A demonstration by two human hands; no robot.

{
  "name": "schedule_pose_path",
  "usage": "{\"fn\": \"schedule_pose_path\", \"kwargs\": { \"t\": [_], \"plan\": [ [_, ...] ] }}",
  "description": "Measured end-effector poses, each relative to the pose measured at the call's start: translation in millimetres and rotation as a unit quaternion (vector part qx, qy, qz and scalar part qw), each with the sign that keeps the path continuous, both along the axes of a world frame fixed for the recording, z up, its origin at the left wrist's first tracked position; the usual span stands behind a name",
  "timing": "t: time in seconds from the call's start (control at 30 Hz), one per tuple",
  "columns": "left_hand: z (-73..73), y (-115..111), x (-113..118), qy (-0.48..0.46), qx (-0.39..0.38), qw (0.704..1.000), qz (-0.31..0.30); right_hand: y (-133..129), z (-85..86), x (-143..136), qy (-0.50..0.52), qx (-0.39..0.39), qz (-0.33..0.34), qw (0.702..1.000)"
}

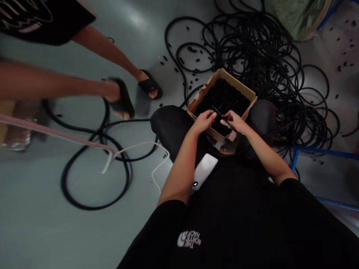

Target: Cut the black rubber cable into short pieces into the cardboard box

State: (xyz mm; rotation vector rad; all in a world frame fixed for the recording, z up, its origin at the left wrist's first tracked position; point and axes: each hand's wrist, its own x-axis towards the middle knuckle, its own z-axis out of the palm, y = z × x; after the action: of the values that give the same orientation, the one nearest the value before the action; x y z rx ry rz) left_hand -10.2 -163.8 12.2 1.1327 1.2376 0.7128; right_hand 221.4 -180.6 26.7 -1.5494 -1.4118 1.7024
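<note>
Left hand (206, 118): over near L part of box, palm inward; thumb + fingertips drawn in close by far end of thin black item. Pinched on item or on a small pc.: can't tell.
Right hand (233, 121): over near R part of box, approx. level w/ left hand; fingers + thumb closed on thin black item.
Thin black item (230, 126): in right hand, above box opening, slanting from far L to near R; exact type unclear, too dark + small.
Box (242, 88): cardboard, open-topped, on floor betw. the wearer's knees; rim torn on L.
Black pieces (224, 93): short, heaped inside box.
Loose pieces (197, 60): scattered on floor, mostly beyond + L of box.
Black tubing tangle (252, 48): beyond + R of box, big pile of loops.
Large loops (95, 207): well L of box, on floor, crossing each other.
White device (206, 168): on lap, nearer than box, slightly L; small dark round display at near end.
White cord (153, 173): L of box, nearer side, running twd. lap.
Other person (112, 56): L of box, standing; bare legs, black slides, near leg blurred.
Blue frame (325, 150): R of box, nearer side.
</note>
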Motion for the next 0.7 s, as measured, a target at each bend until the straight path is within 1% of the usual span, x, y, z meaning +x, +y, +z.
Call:
{"fn": "schedule_pose_path", "kwargs": {
  "t": [0.1,0.17,0.27,0.37,0.47,0.57,0.7],
  "plan": [
    [-3.6,1,4,0.003,0.003,0.999,0.034,-2,7.8,-2,-0.027,-0.002,-0.009,1.0],
    [-4.9,1,6,0.012,0.006,0.999,0.036,-4,10.9,-2,-0.047,0.011,-0.007,0.999],
    [-4.2,0,7,0.049,0.054,0.997,0.024,-4,11.6,-1,-0.072,0.021,-0.004,0.997],
    [-2.6,-1,9,0.08,0.092,0.992,-0.016,-1,12.1,1,-0.087,0.013,0.002,0.996],
    [-3.3,-1,11,0.091,0.088,0.991,-0.046,2,14.8,3,-0.094,0.023,0.015,0.995],
    [-6.9,0,14,0.104,0.082,0.99,-0.048,1,15.8,3,-0.108,0.044,0.018,0.993],
    [-11.7,4,15,0.129,0.069,0.988,-0.057,-4,9.7,5,-0.129,0.08,0.021,0.988]
  ]
}}
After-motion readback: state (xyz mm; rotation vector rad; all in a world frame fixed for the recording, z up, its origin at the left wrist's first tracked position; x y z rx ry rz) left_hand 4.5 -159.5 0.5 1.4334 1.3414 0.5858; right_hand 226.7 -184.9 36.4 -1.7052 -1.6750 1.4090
